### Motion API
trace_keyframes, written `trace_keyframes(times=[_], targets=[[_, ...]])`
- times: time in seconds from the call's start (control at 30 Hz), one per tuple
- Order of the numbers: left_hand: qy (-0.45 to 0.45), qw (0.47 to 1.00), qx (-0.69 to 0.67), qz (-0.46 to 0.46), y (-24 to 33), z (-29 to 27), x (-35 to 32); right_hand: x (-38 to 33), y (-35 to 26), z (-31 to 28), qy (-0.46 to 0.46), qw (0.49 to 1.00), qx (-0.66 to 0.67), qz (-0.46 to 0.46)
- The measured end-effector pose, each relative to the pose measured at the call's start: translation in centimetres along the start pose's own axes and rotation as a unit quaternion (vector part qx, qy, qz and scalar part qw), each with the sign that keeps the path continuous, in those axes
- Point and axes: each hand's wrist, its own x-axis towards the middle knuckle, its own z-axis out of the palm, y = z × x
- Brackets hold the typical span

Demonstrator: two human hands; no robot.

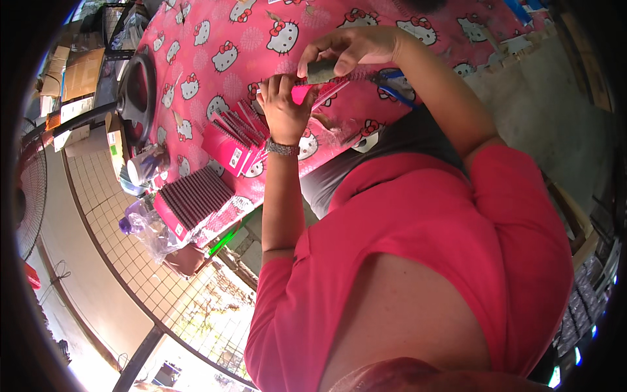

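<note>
My left hand (285,111), with a band on its wrist, has its fingers curled over the near end of a bright pink notebook (307,95) with a dark spiral coil (358,76) along its far edge. Between the thumb and fingers of my right hand (356,49) is a dark grey-green, rounded flat piece (321,72), held right above the coil. Several pink spiral-bound notebooks (225,151) lie fanned out left of my left hand. A neat stack of more notebooks (196,196) sits at the table's left corner.
A pink cartoon-print cloth covers the table (235,85). Close to my right forearm lies a blue-handled tool (398,97). At the left edge are a clear plastic bag (153,228), a white cup-like container (145,166), and a black steering-wheel-shaped ring (136,98). A fan (32,189) stands far left.
</note>
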Motion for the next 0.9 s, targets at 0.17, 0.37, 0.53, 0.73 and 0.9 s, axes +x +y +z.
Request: trace_keyframes(times=[0.17,0.37,0.53,0.73,0.9], targets=[[0.022,0.999,-0.037,0.017,-1.0,-0.4,0.5,0.7,-0.4,-0.5,-0.003,1.0,-0.021,0.008],[0.041,0.999,-0.033,0.012,-2.5,-1.5,0.9,2.3,-0.3,-0.4,0.031,0.999,0.008,0.011],[-0.029,0.985,-0.157,-0.06,-3.6,-1.5,0.8,3.6,-0.2,-0.5,-0.012,0.998,-0.041,0.041],[-0.001,0.964,-0.24,-0.118,-4.3,-1.0,0.2,4.2,0.3,-1.0,0.039,0.974,-0.209,0.083],[0.019,0.947,-0.279,-0.156,-3.6,-1.0,0.5,-0.4,5.6,-4.8,0.319,0.769,-0.552,0.039]])
